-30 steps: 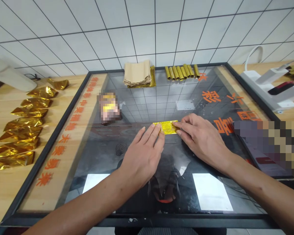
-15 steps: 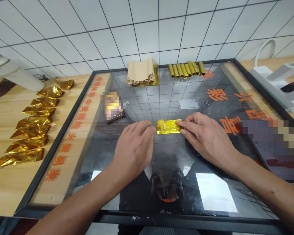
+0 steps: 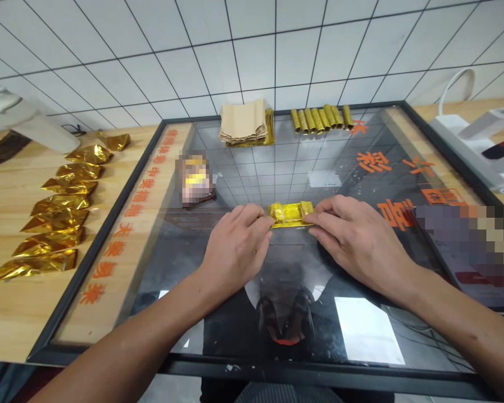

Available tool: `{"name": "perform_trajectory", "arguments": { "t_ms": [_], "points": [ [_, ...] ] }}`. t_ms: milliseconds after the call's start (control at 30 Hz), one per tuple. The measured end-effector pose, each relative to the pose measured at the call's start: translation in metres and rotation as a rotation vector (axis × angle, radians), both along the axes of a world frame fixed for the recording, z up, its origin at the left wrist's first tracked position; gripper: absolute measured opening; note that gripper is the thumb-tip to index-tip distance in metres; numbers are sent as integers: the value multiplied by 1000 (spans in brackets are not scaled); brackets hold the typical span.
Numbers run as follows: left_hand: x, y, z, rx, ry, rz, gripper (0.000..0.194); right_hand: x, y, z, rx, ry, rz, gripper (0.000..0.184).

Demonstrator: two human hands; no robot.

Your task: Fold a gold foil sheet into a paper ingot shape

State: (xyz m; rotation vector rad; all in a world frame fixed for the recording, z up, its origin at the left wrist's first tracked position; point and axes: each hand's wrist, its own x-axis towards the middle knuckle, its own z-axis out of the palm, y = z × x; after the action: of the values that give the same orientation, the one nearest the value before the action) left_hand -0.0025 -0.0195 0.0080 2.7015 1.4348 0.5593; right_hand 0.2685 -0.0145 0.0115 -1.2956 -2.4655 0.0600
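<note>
Your two hands flank the gold foil strip (image 3: 292, 212), which lies on the glass top (image 3: 298, 260) of the desk (image 3: 8, 215), in front of you. Its long axis runs left to right, roughly across your forearms, and a pale fold or edge shows near each end. Your left hand (image 3: 235, 240) is at the strip's left end, fingers curled and drawn together, fingertips touching its near corner; whether they truly grip it, you cannot tell from this view. Your right hand (image 3: 357, 240) has thumb and forefinger closed on the strip's right end, at the near corner. Neither hand is clearly nearer: the strip sits between them, just beyond the fingertips, its near edge facing you.

Beyond the strip and a little left is the stack of brown paper (image 3: 242, 120); beyond it and a little right is the row of gold rolls (image 3: 317, 120). A blurred-out packet (image 3: 195, 180) is left of the strip. Well to its left are folded gold pieces (image 3: 56, 221), and well to its right is a dark, flat device (image 3: 439, 240).
</note>
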Motion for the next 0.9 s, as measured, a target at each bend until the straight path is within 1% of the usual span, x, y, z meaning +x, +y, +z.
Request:
{"name": "perform_trajectory", "arguments": {
  "t_ms": [167, 267, 367, 500, 633, 767, 900],
  "points": [
    [0, 1, 2, -25, -65, -32, 27, -3, -1, 6, -31, -17, 17, 30],
    [-1, 3, 1, -30, -109, -36, 31, -2, -2, 5, -13, -31, 54, 27],
    [-1, 5, 0, -36, -84, -42, 33, -1, -3, 2, 5, -35, 90, 21],
    [-1, 4, -1, -5, -26, -69, 36, 0, -3, 0, 50, -19, 96, 16],
    [-1, 3, -4, 7, 11, -102, 36, 0, -2, 1, 67, -8, 98, 15],
    [-1, 2, -5, -10, -20, -100, 35, 1, -2, 3, 64, -13, 96, 17],
    [-1, 0, -3, 10, -13, -120, 32, 1, -2, 6, 46, -15, 125, 21]
  ]
}}
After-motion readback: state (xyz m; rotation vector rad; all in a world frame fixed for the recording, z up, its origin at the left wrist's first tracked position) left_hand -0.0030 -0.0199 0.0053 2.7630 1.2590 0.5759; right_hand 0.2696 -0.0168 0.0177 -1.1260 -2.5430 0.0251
